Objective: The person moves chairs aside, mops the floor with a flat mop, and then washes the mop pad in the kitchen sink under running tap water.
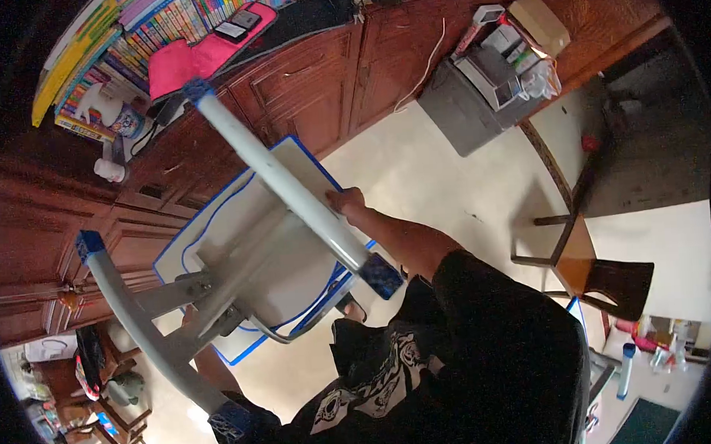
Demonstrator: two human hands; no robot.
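A small folding desk [304, 167] is held upside down or tilted in front of me, its pale board trimmed with blue edging. Its grey metal frame faces me, with a long straight foot bar [268, 170] and a curved leg bar [136, 322], both capped in dark blue. My right hand [346, 202] is closed on the board's right edge, just beyond the straight bar. At the lower left, my left hand [190, 315] is mostly hidden behind the leg frame by the board's near left edge; its fingers do not show clearly.
Behind the desk are dark red wooden cabinets [300, 88] topped with books [168, 27] and a pink case [178, 66]. A grey bin [458, 108] stands at upper right. A wooden chair [574, 259] is on the right, with small wooden stools [125, 427] at lower left.
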